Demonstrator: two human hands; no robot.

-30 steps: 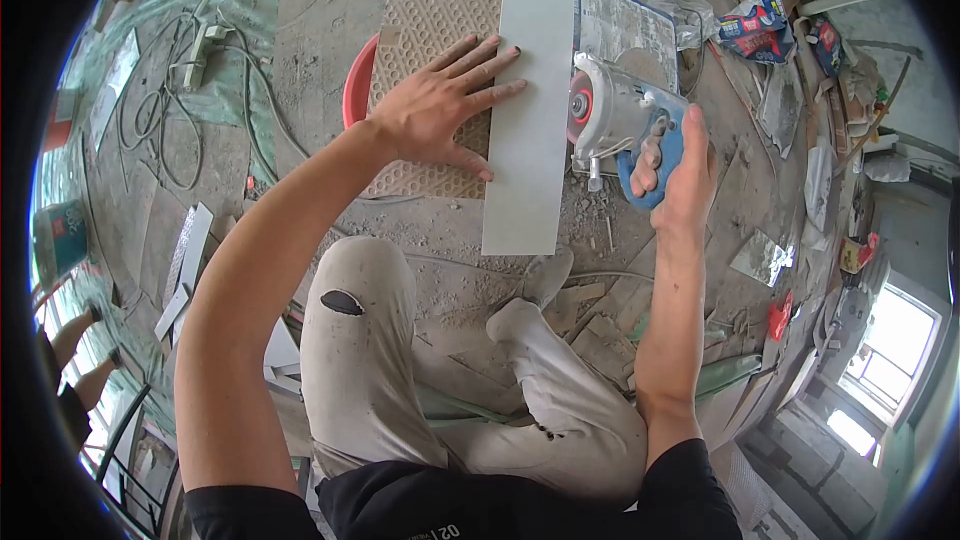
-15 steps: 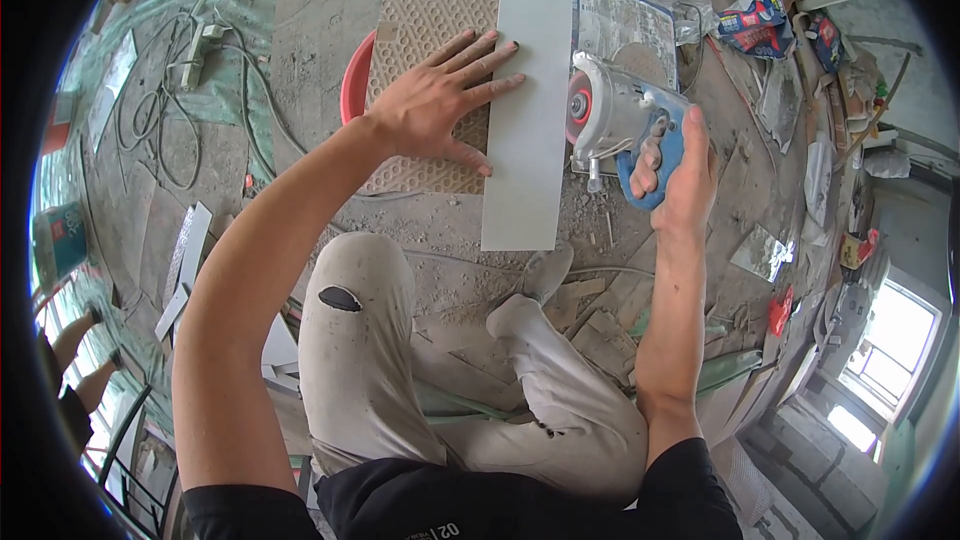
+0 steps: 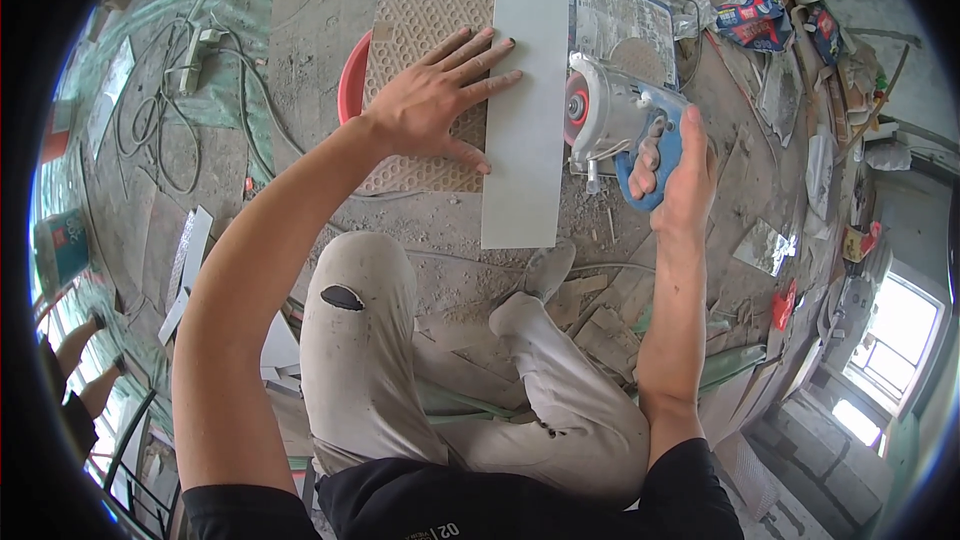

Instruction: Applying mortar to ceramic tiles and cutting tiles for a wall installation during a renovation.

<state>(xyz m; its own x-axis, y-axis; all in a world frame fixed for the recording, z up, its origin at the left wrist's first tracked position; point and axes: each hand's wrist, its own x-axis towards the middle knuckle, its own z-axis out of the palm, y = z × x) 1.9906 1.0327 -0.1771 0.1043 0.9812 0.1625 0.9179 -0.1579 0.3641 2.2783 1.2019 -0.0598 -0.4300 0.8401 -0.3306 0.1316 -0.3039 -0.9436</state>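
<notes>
My left hand (image 3: 430,100) lies flat with its fingers spread. Its palm rests over a brown tile (image 3: 425,25) with a ridged, dimpled face, and its fingertips reach onto a long, pale grey tile strip (image 3: 526,160). At the strip's right edge, my right hand (image 3: 677,170) grips the blue handle of a handheld tile cutter (image 3: 622,110). The cutter's round red blade (image 3: 576,105) stands beside that edge, partly under a white guard. Whether the blade touches the strip, I cannot tell. Beneath the brown tile, a red rounded thing (image 3: 353,80) pokes out on the left.
Past the cutter lies a dusty printed bag (image 3: 625,25), with a blue and red bag (image 3: 752,15) further right. Coiled cables and a power strip (image 3: 195,60) sit at the left. Tile offcuts (image 3: 188,260) and rubble litter the floor. Another person's legs (image 3: 85,370) show at far left.
Hardly anything differs. The pale strip and the brown tile appear very slightly further left in the picture, while both hands keep their hold and pose.
</notes>
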